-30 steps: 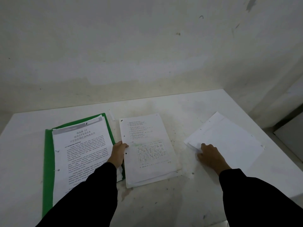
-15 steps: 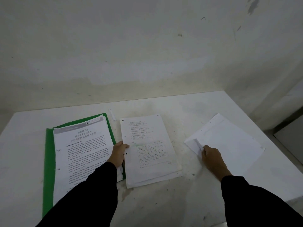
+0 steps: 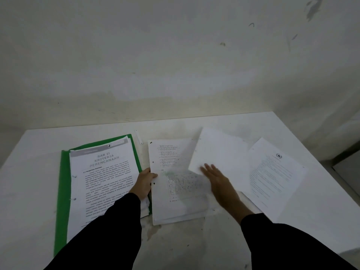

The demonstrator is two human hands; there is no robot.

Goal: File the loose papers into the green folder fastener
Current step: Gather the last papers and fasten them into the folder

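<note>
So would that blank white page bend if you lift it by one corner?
Probably floppy: the blank sheet is one thin page, its corner raised over the middle stack. Likely very light, since the right hand handles it with straight fingers. It may slide easily across that smooth stack.

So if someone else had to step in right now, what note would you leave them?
Left hand grips the left edge of the middle pile, beside the green folder.
Right hand is at a blank sheet raised over that pile; grip blurred.
Done: a printed stack lies in the open folder.
To do: middle pile, blank sheet and the right pile are unfiled; a white fastener strip lies loose on the table.
</note>
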